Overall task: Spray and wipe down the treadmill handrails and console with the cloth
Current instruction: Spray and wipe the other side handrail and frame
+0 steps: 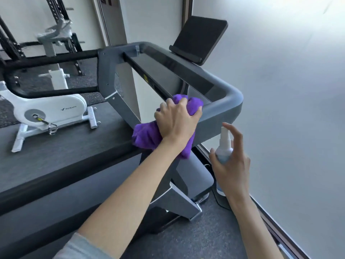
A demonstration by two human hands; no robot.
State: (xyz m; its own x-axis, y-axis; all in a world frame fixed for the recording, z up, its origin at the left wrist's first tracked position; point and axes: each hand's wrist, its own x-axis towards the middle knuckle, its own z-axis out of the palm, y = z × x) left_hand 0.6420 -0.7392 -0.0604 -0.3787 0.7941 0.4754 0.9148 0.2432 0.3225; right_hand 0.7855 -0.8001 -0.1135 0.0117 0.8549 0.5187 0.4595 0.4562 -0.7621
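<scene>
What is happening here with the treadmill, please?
A person is cleaning a treadmill. The left hand grips a bunched purple cloth and presses it on the grey handrail, near its rounded corner. The right hand holds a small spray bottle upright beside the rail, with the forefinger raised above the nozzle. The black console screen stands further along the frame, and no hand touches it. A white exercise bike stands behind the treadmill.

**Cloth on the near rail, bottle to its right**

The left hand [177, 122] presses the cloth [147, 135] onto the treadmill's near handrail [220, 111]. Right of it, apart from the rail, the right hand [231, 165] holds the spray bottle [224, 146]. The console [199, 39] stands behind; an exercise bike [48, 111] lies left.
</scene>
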